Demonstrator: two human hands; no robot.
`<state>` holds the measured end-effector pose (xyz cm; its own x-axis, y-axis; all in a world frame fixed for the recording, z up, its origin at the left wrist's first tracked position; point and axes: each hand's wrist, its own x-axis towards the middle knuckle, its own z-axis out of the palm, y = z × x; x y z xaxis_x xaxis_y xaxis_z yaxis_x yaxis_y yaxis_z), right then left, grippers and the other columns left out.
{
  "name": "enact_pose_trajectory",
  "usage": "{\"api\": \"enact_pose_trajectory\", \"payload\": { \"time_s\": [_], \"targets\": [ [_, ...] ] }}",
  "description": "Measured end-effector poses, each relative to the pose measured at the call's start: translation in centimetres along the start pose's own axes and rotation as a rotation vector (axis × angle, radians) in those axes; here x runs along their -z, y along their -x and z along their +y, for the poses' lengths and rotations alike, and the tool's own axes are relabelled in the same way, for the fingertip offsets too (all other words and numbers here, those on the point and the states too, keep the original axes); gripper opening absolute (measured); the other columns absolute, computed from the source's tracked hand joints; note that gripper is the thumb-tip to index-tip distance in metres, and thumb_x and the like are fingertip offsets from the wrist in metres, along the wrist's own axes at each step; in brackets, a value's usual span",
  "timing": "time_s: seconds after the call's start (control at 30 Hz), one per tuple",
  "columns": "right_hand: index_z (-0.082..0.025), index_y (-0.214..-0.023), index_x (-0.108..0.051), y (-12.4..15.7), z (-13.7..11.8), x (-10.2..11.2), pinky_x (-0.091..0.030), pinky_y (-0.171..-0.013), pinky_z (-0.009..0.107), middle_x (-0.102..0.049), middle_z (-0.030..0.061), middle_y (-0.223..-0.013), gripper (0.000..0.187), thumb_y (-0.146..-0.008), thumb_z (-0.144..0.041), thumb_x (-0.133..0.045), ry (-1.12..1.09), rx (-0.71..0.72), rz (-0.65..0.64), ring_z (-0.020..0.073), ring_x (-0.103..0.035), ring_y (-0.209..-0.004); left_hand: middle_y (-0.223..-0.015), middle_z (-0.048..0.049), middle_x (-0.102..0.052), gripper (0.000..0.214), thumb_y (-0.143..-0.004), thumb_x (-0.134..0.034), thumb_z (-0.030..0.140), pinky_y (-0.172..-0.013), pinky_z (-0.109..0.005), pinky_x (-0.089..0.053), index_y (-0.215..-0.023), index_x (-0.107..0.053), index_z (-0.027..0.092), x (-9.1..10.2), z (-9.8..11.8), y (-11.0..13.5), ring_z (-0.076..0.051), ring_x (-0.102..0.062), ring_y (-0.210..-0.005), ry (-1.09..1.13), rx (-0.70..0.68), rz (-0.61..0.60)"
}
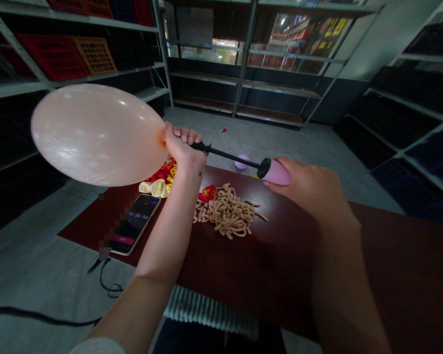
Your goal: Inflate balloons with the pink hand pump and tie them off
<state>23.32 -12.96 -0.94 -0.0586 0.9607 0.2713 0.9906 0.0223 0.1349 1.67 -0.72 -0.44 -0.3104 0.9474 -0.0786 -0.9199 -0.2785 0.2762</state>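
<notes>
A large pale peach balloon (96, 135) is inflated at the left, its neck at my left hand (182, 142). That hand is closed around the black barrel of a balloon pump (232, 156), most of which it hides, including the nozzle. My right hand (306, 184) grips the pump's pink handle (276, 172) at the right, with the thin black rod drawn out between the two hands. Below the pump, a tangled heap of long tan balloons (231, 211) lies on the dark brown table (273, 265). A red piece with yellow marks (208, 192) rests against the heap.
A phone (136, 223) showing a timer lies at the table's left, near red, yellow and cream balloons (160, 187). A lilac round object (242, 162) is beyond the far edge. Metal shelves (239, 83) surround the area, with crates (94, 54) at left. Black cable (40, 314) runs along the floor.
</notes>
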Motion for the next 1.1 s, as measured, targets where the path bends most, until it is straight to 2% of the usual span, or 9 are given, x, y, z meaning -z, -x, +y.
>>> {"api": "enact_pose_trajectory", "payload": {
  "time_s": [0.1,0.23,0.43,0.57,0.87,1.1],
  "targets": [
    [-0.02,-0.118,-0.06,-0.1,-0.7,-0.2,-0.037,-0.064,0.034,-0.07,0.0127,-0.106,0.039,-0.089,-0.044,-0.052,0.085,0.04,0.083,0.0262,-0.063,-0.082,-0.045,0.0077,-0.021,0.047,-0.106,-0.037,0.029,-0.04,-0.022,-0.021,-0.061,-0.026,0.019,-0.3,-0.3,0.7,-0.006,-0.021,-0.034,-0.021,-0.029,0.001],
    [-0.016,-0.117,-0.058,-0.2,-1.4,-0.1,-0.038,-0.066,0.034,-0.07,0.0145,-0.103,0.035,-0.089,-0.036,-0.054,0.143,0.076,0.134,0.0277,-0.064,-0.085,-0.044,0.0078,-0.02,0.049,-0.106,-0.036,0.029,-0.04,-0.022,-0.02,-0.059,-0.026,0.019,-0.5,-1.6,2.1,-0.006,-0.021,-0.034,0.007,-0.028,-0.068],
    [-0.017,-0.115,-0.056,-0.1,-2.8,-0.5,-0.033,-0.058,0.031,-0.071,0.0134,-0.097,0.034,-0.088,-0.037,-0.058,0.094,0.106,0.144,0.0259,-0.066,-0.077,-0.043,0.0072,-0.021,0.052,-0.103,-0.042,0.033,-0.038,-0.023,-0.021,-0.056,-0.026,0.019,-0.1,-4.8,5.2,-0.007,-0.021,-0.034,-0.083,0.03,-0.133],
    [-0.015,-0.113,-0.056,-0.2,-3.2,-0.8,-0.033,-0.057,0.031,-0.072,0.0141,-0.094,0.035,-0.087,-0.039,-0.059,0.053,0.117,0.111,0.0266,-0.067,-0.075,-0.043,0.0076,-0.021,0.054,-0.1,-0.051,0.038,-0.038,-0.022,-0.021,-0.056,-0.026,0.019,0.6,-6.1,5.9,-0.007,-0.021,-0.034,-0.149,0.07,-0.153],
    [-0.022,-0.108,-0.058,-0.5,-2.6,-1.8,-0.037,-0.061,0.031,-0.074,0.0069,-0.101,0.032,-0.089,-0.048,-0.055,-0.126,0.099,0.108,0.0245,-0.069,-0.081,-0.041,0.008,-0.02,0.047,-0.1,-0.041,0.024,-0.038,-0.023,-0.02,-0.056,-0.024,0.02,0.8,-5.6,4.4,-0.007,-0.02,-0.032,-0.125,0.148,-0.117],
    [-0.024,-0.111,-0.059,-0.9,-2.1,-2.2,-0.033,-0.057,0.03,-0.074,0.0052,-0.103,0.038,-0.086,-0.053,-0.059,-0.123,0.11,0.092,0.0235,-0.068,-0.079,-0.041,0.0081,-0.02,0.046,-0.099,-0.039,0.022,-0.038,-0.023,-0.019,-0.057,-0.022,0.02,0.5,-4.5,3.5,-0.007,-0.02,-0.032,-0.092,0.176,-0.096]
  ]
}}
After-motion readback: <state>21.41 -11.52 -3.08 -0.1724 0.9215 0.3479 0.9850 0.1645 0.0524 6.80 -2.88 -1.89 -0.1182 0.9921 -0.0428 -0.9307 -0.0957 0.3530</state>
